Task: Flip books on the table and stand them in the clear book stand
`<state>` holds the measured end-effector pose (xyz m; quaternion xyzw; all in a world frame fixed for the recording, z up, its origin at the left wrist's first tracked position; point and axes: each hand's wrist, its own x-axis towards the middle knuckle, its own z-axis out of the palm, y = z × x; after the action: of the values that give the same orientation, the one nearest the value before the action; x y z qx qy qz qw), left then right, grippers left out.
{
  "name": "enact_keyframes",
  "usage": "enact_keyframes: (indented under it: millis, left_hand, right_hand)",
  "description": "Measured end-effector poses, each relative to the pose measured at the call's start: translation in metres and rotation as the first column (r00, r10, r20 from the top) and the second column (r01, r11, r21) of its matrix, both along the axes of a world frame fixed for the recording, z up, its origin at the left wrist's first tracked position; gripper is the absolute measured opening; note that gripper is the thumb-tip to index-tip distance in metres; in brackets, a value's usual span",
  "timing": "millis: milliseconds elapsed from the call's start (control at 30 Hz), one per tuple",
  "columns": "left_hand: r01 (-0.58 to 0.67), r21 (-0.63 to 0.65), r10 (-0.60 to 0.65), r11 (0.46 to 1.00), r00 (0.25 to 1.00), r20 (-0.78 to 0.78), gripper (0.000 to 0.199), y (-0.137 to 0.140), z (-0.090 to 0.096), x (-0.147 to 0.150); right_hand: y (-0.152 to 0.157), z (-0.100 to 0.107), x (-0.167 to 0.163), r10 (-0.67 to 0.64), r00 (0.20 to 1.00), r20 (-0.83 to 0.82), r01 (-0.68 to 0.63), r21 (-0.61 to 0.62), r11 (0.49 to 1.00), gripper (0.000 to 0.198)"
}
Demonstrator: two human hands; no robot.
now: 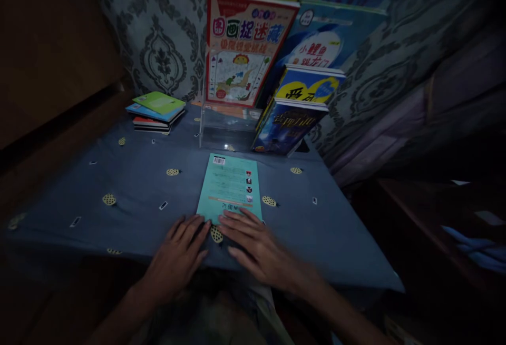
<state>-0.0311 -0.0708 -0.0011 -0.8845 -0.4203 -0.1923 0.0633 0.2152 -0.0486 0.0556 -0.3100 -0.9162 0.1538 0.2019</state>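
Observation:
A teal book (230,183) lies flat on the table, its barcode corner at the far left and its printed text upside down to me. My right hand (251,239) rests with stretched fingers over the book's near right edge. Beside the near left corner lies my left hand (179,247), palm down, fingers extended and slightly apart; its fingertips are at the book's edge, and I cannot tell whether they touch it. Neither hand grips anything.
A clear display stand (227,129) at the back holds a red picture book (249,52), with several other books, including a dark blue book (288,126), to its right. A small book stack (157,110) sits at the back left. Pineapple-patterned cloth (138,218) covers the table.

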Motion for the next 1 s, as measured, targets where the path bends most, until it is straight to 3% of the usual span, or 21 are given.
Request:
enact_keyframes:
  millis: [167,300,567,733,867,1000]
  left_hand:
    - [-0.014,0.015,0.013,1.0,0.999,0.046,0.034,-0.002,-0.002,0.004]
    - [-0.02,0.01,0.02,1.0,0.998,0.063,0.034,-0.002,-0.002,0.005]
    - [0.001,0.067,-0.001,0.998,1.0,-0.003,0.042,0.004,0.002,0.002]
    - [0.007,0.084,-0.008,0.996,1.0,0.011,0.042,0.005,0.002,0.003]
    - [-0.013,0.066,0.011,0.998,1.0,0.027,0.039,0.006,0.004,0.005]
    - [-0.025,0.014,0.024,1.0,0.999,0.025,0.04,0.011,0.007,0.007]
  right_hand:
    - [0.025,0.006,-0.042,0.13,0.989,0.075,-0.112,-0.206,0.972,0.056]
    - [0.047,0.0,-0.048,0.159,0.982,0.098,-0.131,-0.248,0.96,0.056]
    - [0.123,-0.014,-0.04,0.079,0.988,0.13,-0.057,-0.171,0.984,0.055]
    - [0.174,-0.024,-0.024,-0.062,0.987,0.148,0.078,-0.108,0.991,0.054]
    - [0.188,-0.03,-0.019,-0.134,0.978,0.158,0.147,-0.077,0.986,0.052]
    - [0.181,-0.031,-0.024,-0.202,0.964,0.173,0.212,-0.044,0.976,0.051]
